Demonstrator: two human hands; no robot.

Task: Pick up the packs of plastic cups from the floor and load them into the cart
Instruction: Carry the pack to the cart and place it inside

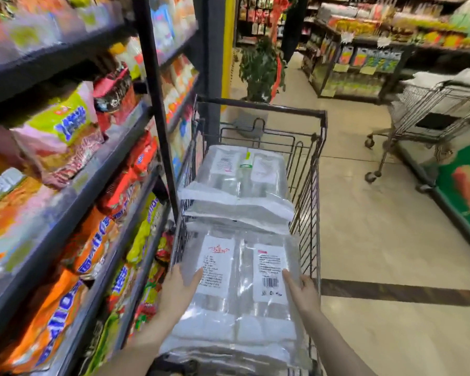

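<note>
A clear pack of plastic cups (238, 318) with two white labels lies on top at the near end of the wire cart (314, 169). My left hand (178, 290) grips its left edge and my right hand (301, 293) grips its right edge, thumbs on top. Another clear pack of cups (244, 177) with white labels lies in the far half of the cart, with more plastic packs beneath it.
A dark shelf unit (98, 164) full of colourful snack bags runs close along the cart's left side. A second wire cart (440, 115) stands at the right. A potted plant (261, 69) and further shelves (364, 55) are ahead. Tiled floor (377, 234) lies to the right.
</note>
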